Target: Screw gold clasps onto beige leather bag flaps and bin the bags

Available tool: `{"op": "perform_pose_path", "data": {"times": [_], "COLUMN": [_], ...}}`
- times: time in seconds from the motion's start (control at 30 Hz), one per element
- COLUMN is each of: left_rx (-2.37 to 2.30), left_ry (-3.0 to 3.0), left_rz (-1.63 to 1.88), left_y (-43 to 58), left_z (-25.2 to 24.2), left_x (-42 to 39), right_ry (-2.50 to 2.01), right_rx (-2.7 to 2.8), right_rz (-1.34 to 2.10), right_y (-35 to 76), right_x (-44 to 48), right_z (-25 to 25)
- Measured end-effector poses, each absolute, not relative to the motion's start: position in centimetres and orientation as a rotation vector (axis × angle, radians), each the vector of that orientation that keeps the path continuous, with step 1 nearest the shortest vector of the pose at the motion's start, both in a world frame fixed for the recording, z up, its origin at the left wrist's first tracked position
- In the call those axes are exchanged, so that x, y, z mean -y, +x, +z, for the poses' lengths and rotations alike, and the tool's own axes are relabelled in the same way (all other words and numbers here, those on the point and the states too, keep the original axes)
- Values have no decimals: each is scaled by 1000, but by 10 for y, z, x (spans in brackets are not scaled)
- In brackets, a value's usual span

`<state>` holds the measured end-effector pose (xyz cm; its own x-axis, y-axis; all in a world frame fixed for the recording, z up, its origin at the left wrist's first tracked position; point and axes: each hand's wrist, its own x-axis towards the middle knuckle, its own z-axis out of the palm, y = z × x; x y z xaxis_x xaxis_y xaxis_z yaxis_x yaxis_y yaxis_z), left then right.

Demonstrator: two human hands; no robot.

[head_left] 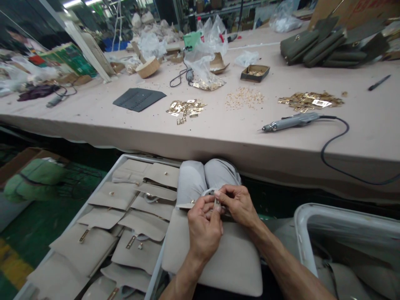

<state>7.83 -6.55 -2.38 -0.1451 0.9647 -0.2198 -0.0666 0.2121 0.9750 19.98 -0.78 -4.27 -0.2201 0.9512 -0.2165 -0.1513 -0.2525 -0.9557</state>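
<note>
A beige handbag (215, 258) lies across my lap below the table edge. Both hands meet at its top edge. My left hand (204, 227) is closed, its fingers pinching a small part of the bag's handle or strap (210, 192). My right hand (237, 204) is also closed in a pinch on the same spot, fingertips touching those of the left. What the fingers hold is too small to name with certainty; it looks like a thin strap end with a small metal fitting.
A grey bin (131, 160) at my left holds several beige bags with gold clasps. Another bin (312, 216) stands at my right. On the pink table (218, 133) lie an electric screwdriver (290, 121) with cable, piles of gold fittings (186, 108), a dark panel (139, 99) and green bags (325, 46).
</note>
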Motion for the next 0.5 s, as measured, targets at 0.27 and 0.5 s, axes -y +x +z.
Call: {"op": "perform_pose_path", "data": {"times": [0.27, 0.5], "left_rx": [-1380, -1332], "left_ry": [814, 769], "left_rz": [1244, 1194], "left_y": [79, 69], "left_z": [-30, -36], "left_x": [69, 60], "right_ry": [-1193, -1283], "right_rx": [1093, 1476], "right_rz": [1815, 1388], "right_y": [195, 194], "right_x": [1, 4], "right_z": [-45, -41]}}
